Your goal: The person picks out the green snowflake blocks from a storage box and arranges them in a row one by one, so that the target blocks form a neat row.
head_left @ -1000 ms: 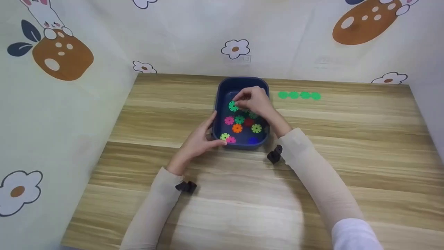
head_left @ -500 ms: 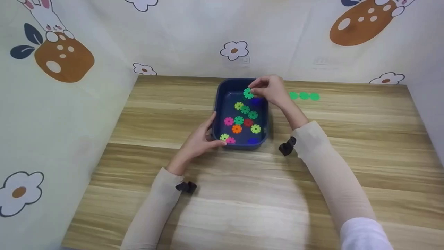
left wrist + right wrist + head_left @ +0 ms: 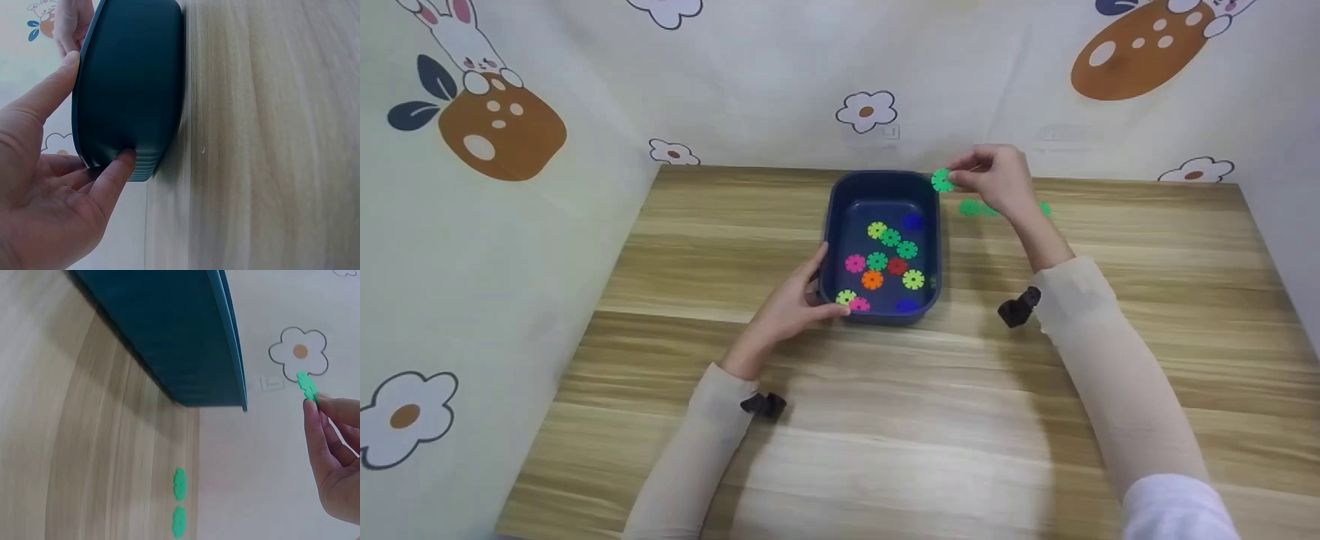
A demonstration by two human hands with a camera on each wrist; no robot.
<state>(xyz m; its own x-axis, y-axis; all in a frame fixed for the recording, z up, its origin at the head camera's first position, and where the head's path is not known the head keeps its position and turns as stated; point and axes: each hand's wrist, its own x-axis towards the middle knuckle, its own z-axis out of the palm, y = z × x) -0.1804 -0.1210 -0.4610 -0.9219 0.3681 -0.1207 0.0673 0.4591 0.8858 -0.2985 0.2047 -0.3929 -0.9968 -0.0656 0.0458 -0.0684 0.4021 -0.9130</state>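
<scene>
My right hand pinches a green notched plastic disc by its edge, above the far right corner of a dark blue plastic bin. In the right wrist view the pinched disc shows nearly edge-on between thumb and fingertips. My left hand grips the bin's near left corner, thumb on the rim and fingers against the outer wall. Several notched discs in yellow, green, pink, orange, red and blue lie in the bin, among them an orange disc. Right of the bin, a row of green discs is partly hidden by my right hand.
The bin stands on a wood-grain table, near its back edge. Behind the table hangs a pale wall covering printed with flowers and rabbits. Small black devices, one of them a wrist camera, sit at both sleeves.
My right hand has lifted the green disc out from over the bin's middle and carried it right and back, past the rim. The left hand keeps its place on the bin.
</scene>
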